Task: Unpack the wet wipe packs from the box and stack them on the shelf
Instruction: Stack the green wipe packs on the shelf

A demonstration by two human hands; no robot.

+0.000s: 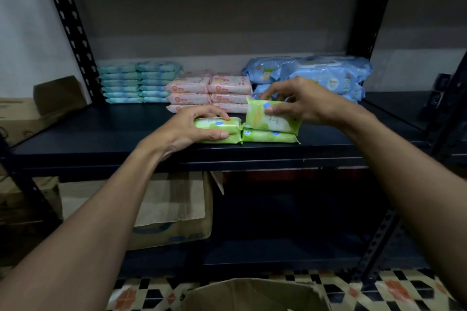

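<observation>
Stacking was under way near the front edge of the shelf (101,134), where four green packs (270,136) sat in two piles side by side. The left hand (187,131) curled its fingers (222,115) over the top of the left pile of two, thumb against the front. It probably did so to keep that pile square while its neighbour was built up. The right hand (305,106) pinched the tilted pack (267,118) near its upper edge, and the lower edge touched the single pack lying flat beneath. Held at that slant, it looked ready to be laid down to make the second pile two high.

Behind stood teal packs (121,83) in two columns of about six each, and pink packs (189,98) in two columns of three or four. Larger blue packs (328,76) lay at the right, at least three, their full number hidden. Each colour kept its own block, which is probably why green began a fresh row in front. One open cardboard box (252,290) stood on the patterned floor (379,285), its contents barely visible. A second carton (174,212) sat under the shelf.
</observation>
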